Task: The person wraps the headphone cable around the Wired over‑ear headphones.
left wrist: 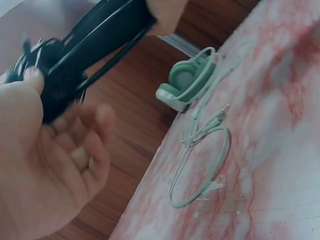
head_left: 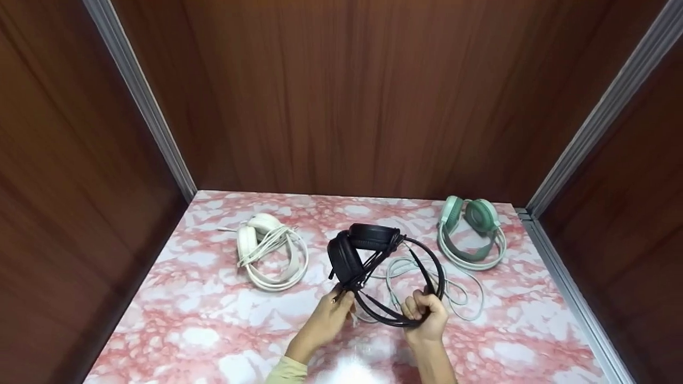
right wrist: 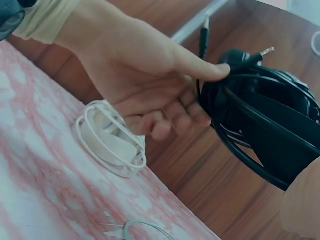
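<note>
Black over-ear headphones (head_left: 374, 233) are held above the middle of the table, ear cups up and away from me, headband towards me. My left hand (head_left: 328, 317) pinches them by the bundled black cable at the left ear cup, thumb on top, as the left wrist view also shows. Two black plugs (right wrist: 261, 54) stick out beside that thumb in the right wrist view. The fingers of my right hand (head_left: 428, 316) curl round the bottom of the headband (head_left: 392, 321), at its right side. In the right wrist view only a blurred part of my right hand (right wrist: 305, 205) shows.
White headphones (head_left: 246, 245) with a bundled cable lie on the left of the marbled pink table (head_left: 187, 309). Green headphones (head_left: 483, 216) lie at the far right, their loose pale cable (head_left: 480, 290) running under the black pair. Brown wooden panels (head_left: 341, 106) wall in the table.
</note>
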Demonstrator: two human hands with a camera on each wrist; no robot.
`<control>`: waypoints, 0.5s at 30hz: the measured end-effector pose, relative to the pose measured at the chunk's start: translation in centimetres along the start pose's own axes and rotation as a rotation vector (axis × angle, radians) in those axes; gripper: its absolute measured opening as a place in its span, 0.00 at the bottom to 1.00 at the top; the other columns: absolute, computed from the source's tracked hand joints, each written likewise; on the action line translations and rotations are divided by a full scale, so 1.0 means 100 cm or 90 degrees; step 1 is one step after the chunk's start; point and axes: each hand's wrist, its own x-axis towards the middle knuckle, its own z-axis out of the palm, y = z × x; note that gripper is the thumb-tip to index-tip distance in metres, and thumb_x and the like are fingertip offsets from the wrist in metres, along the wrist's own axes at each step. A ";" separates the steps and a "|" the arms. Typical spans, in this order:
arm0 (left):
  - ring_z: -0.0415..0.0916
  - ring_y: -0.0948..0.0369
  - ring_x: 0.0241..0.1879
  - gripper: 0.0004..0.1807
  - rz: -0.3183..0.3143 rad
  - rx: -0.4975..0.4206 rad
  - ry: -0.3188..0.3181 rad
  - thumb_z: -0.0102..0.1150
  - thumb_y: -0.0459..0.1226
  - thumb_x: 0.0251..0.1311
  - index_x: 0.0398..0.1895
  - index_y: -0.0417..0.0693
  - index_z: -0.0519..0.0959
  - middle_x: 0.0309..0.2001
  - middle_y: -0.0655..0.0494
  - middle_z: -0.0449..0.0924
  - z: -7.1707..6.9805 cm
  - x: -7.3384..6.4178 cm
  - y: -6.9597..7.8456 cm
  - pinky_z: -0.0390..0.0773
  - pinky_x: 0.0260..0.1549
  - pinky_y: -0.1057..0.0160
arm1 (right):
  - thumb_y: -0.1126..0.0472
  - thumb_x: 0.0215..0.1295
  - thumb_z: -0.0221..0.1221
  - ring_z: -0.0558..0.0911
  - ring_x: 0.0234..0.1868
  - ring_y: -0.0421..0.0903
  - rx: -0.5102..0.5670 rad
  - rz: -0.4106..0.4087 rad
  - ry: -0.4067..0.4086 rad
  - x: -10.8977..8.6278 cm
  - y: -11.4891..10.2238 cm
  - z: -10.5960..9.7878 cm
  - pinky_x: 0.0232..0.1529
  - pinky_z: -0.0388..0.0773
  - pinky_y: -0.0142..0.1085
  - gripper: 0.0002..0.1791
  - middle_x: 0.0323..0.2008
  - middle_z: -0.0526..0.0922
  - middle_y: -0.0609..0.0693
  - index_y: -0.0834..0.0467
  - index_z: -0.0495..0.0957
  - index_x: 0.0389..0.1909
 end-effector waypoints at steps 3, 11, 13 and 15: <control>0.79 0.54 0.38 0.20 -0.020 0.118 0.035 0.33 0.46 0.78 0.46 0.40 0.72 0.34 0.48 0.77 0.009 -0.002 0.008 0.77 0.42 0.53 | 0.74 0.54 0.27 0.43 0.14 0.40 -0.011 -0.019 0.040 -0.004 0.003 0.001 0.19 0.38 0.30 0.13 0.14 0.42 0.46 0.56 0.45 0.15; 0.80 0.42 0.32 0.18 -0.124 0.301 0.176 0.47 0.48 0.69 0.38 0.40 0.75 0.33 0.47 0.78 0.020 0.000 0.025 0.77 0.29 0.45 | 0.74 0.53 0.30 0.45 0.14 0.41 -0.037 -0.065 0.175 -0.014 0.020 0.007 0.18 0.41 0.30 0.15 0.13 0.44 0.45 0.55 0.48 0.12; 0.80 0.43 0.33 0.15 -0.143 0.261 0.215 0.50 0.45 0.67 0.33 0.43 0.76 0.32 0.48 0.78 0.023 0.005 0.027 0.77 0.30 0.46 | 0.74 0.53 0.32 0.47 0.14 0.40 -0.047 -0.075 0.206 -0.017 0.026 0.010 0.18 0.45 0.29 0.16 0.11 0.48 0.45 0.54 0.51 0.11; 0.80 0.44 0.36 0.13 -0.156 0.186 0.261 0.51 0.44 0.67 0.34 0.43 0.78 0.36 0.48 0.78 0.027 0.010 0.028 0.77 0.34 0.46 | 0.74 0.54 0.34 0.51 0.13 0.40 -0.065 -0.083 0.235 -0.021 0.034 0.012 0.17 0.49 0.29 0.17 0.09 0.53 0.45 0.55 0.56 0.11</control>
